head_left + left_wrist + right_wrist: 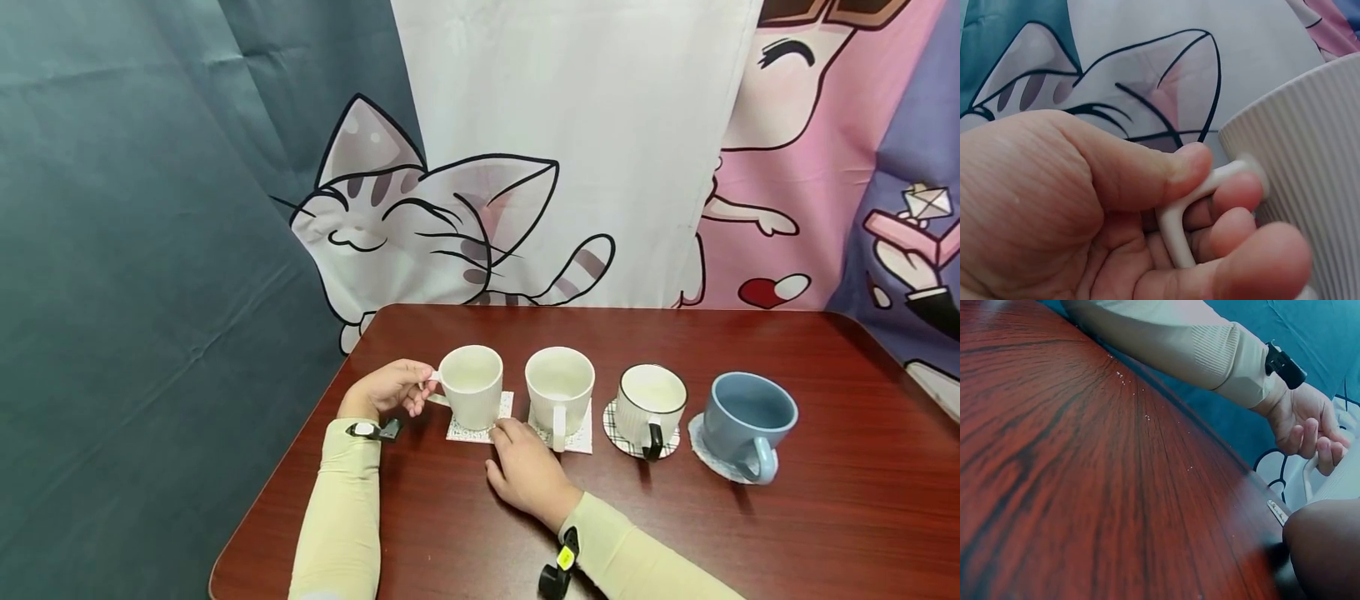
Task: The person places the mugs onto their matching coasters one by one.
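Note:
At the left of the row, a white ribbed mug [471, 392] sits over a white patterned square coaster [507, 405]. My left hand [393, 387] grips its handle [1175, 231], with the thumb on top and fingers curled through the loop in the left wrist view. My right hand [528, 471] lies low at the table, its fingertips by the front right corner of that coaster; whether they touch it or the mug is hard to tell. A second white ribbed mug [558, 379], handle toward me, stands on another square coaster [581, 437] just beyond the right hand.
Farther right are a white mug with a black rim and handle [651, 400] on a round checked coaster [613, 429] and a blue mug [738, 425] on a round pale coaster [708, 457]. The dark red wooden table [450, 517] ends at a printed cloth backdrop [637, 108].

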{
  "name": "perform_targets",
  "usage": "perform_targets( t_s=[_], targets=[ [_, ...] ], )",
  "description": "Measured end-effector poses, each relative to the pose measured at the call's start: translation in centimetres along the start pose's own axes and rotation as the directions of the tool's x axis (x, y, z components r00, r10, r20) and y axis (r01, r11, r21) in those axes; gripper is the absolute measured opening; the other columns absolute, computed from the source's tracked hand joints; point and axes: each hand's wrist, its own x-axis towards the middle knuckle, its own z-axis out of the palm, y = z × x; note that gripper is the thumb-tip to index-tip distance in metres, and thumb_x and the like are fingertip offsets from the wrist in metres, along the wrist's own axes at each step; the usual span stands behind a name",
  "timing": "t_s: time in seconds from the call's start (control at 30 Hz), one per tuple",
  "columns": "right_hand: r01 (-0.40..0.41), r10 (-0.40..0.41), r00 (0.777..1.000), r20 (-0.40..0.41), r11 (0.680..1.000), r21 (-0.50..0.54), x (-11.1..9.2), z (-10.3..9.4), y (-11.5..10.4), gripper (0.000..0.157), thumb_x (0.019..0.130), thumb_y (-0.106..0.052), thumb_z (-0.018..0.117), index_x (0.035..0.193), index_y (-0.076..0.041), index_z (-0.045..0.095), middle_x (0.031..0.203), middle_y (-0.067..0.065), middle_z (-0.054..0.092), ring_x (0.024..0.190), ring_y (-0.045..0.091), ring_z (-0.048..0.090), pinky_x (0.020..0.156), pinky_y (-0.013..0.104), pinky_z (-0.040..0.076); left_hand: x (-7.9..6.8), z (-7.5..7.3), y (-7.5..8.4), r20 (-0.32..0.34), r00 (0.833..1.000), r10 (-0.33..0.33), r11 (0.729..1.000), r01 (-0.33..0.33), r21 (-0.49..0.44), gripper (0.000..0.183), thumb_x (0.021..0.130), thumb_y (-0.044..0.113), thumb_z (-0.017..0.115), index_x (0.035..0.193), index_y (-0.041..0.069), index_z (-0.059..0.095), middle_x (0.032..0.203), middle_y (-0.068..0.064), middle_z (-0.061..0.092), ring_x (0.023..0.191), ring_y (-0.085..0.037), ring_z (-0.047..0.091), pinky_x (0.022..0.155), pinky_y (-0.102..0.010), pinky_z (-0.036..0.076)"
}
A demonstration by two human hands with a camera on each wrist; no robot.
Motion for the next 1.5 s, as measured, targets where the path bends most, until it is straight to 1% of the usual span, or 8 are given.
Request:
perform_targets(
  t_s=[0.73,0.93,1.03,1.1,1.2,1.3,1.37,1.5],
  targets=[
    [-0.034,0.034,0.999,-0.002,0.999,-0.007,-0.1,0.3,0.0,0.043,0.079,-0.029,0.06,0.11,0.0,0.059,0.117,0.014,0.053,0.109,0.028,0.051,0.095,0.04,0.038,0.3,0.1,0.0,-0.009,0.998,-0.057,0.998,0.058,0.027,0.028,0.099,0.018,0.04,0.089,0.0,0.058,0.076,-0.007,0.057,0.056,-0.018,0.062,0.049,-0.029,0.05],
    [-0.036,0.036,0.999,0.008,0.999,0.002,0.1,0.3,0.0,0.043,0.079,-0.029,0.059,0.111,0.0,0.059,0.118,0.014,0.053,0.109,0.028,0.051,0.095,0.04,0.037,0.0,0.4,1.0,-0.098,0.989,-0.114,0.983,0.126,0.13,0.029,0.096,0.023,0.047,0.099,-0.005,0.055,0.088,-0.015,0.06,0.064,-0.024,0.064,0.054,-0.035,0.051],
    [-0.024,0.024,1.0,0.003,1.0,0.013,0.2,0.2,-0.1,0.043,0.079,-0.028,0.06,0.111,0.001,0.06,0.117,0.015,0.054,0.109,0.028,0.052,0.094,0.041,0.038,-0.6,1.0,2.3,-0.248,0.96,-0.129,0.935,0.201,0.292,0.038,0.09,0.03,0.058,0.113,0.0,0.051,0.104,-0.022,0.057,0.077,-0.031,0.065,0.064,-0.04,0.052],
    [-0.014,0.014,1.0,-0.007,1.0,0.013,0.3,0.2,-0.2,0.043,0.079,-0.027,0.06,0.111,0.001,0.06,0.117,0.015,0.054,0.108,0.028,0.052,0.094,0.042,0.038,-1.1,1.5,3.5,-0.35,0.933,-0.089,0.865,0.247,0.436,0.051,0.084,0.036,0.065,0.123,0.007,0.048,0.115,-0.023,0.052,0.09,-0.033,0.061,0.075,-0.043,0.049],
    [-0.004,0.004,1.0,-0.017,1.0,0.014,0.4,0.2,-0.3,0.043,0.078,-0.027,0.061,0.11,0.001,0.06,0.116,0.015,0.054,0.107,0.028,0.052,0.093,0.042,0.038,-1.0,2.2,4.9,-0.413,0.909,0.051,0.755,0.236,0.612,0.073,0.074,0.04,0.074,0.134,0.018,0.04,0.132,-0.013,0.041,0.112,-0.03,0.049,0.086,-0.046,0.043],
    [-0.011,0.011,1.0,-0.002,1.0,0.015,0.4,0.3,-0.3,0.043,0.079,-0.028,0.061,0.111,0.001,0.06,0.117,0.014,0.054,0.108,0.028,0.052,0.094,0.041,0.038,0.3,2.8,5.1,-0.328,0.909,0.256,0.656,0.086,0.75,0.088,0.068,0.039,0.079,0.141,0.022,0.033,0.142,-0.002,0.031,0.127,-0.021,0.032,0.097,-0.045,0.033],
    [-0.021,0.021,1.0,0.01,1.0,0.014,0.4,0.3,-0.3,0.043,0.079,-0.028,0.061,0.111,0.0,0.06,0.118,0.014,0.054,0.108,0.028,0.052,0.094,0.04,0.037,1.5,3.7,5.1,-0.243,0.909,0.337,0.619,-0.019,0.785,0.094,0.065,0.035,0.083,0.143,0.021,0.031,0.144,0.0,0.027,0.13,-0.017,0.027,0.101,-0.044,0.029],
    [-0.026,0.026,1.0,0.009,1.0,0.006,0.4,0.3,-0.3,0.043,0.079,-0.028,0.06,0.111,0.001,0.06,0.118,0.014,0.054,0.107,0.028,0.052,0.094,0.039,0.038,3.5,5.5,4.7,-0.179,0.929,0.323,0.589,-0.05,0.806,0.096,0.062,0.038,0.084,0.142,0.023,0.034,0.143,0.004,0.03,0.126,-0.011,0.031,0.099,-0.037,0.032]
  ],
)
